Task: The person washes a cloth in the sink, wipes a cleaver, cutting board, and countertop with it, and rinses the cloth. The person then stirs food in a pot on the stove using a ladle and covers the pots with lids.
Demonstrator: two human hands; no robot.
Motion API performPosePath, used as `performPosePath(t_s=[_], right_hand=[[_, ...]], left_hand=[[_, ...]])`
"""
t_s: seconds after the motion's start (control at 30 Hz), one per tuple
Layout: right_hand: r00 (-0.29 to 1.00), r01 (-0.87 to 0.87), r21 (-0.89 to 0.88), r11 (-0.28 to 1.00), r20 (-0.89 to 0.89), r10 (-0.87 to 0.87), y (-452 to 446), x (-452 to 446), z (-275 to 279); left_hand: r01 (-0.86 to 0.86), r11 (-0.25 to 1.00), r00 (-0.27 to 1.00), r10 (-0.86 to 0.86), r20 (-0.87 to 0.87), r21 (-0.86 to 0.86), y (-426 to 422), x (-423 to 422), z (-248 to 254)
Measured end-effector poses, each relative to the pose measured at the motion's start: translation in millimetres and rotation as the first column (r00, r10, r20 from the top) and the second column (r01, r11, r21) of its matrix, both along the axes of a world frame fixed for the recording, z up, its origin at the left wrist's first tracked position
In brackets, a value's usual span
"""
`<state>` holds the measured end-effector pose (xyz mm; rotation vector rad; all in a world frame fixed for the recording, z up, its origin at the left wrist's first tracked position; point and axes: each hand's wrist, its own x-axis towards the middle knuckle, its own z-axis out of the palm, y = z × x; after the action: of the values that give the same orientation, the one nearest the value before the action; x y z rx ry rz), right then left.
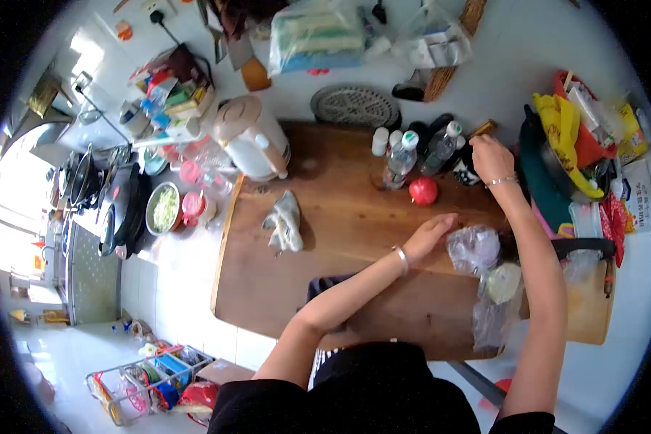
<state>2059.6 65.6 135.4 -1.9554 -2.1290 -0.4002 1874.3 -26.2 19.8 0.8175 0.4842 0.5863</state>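
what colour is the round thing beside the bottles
The round thing is red, in the head view.

Both arms extended fwd. R hand [492,158]: farther fwd, to R of L hand [437,233], well apart from it; fingers curled inward, back of hand up, grip unclear. R wrist [505,184] behind its hand; R forearm [532,246] near straight from elbow. L hand: fingers [448,220] approx. extended, close tog., pointing fwd-R. L wrist [403,257] behind & L of its hand; L forearm [351,289] slants back-L to bent elbow [308,318].
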Motion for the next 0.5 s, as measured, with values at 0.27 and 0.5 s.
performPosePath(t_s=[0.27, 0.5], right_hand=[[0.739, -0.518, -0.275, 0.810, -0.621, 0.261, -167.4, -130.0, -107.2], [0.528, -0.522, -0.046, 0.852, -0.802, 0.280, -139.9, -300.1, -167.7]], left_hand=[[0.543, 0.183, 0.636, 0.547, -0.544, 0.819, -126.7, -215.0, -32.2], [0.592, 0.383, 0.463, 0.558, -0.688, 0.709, -143.9, -256.2, -83.3]])
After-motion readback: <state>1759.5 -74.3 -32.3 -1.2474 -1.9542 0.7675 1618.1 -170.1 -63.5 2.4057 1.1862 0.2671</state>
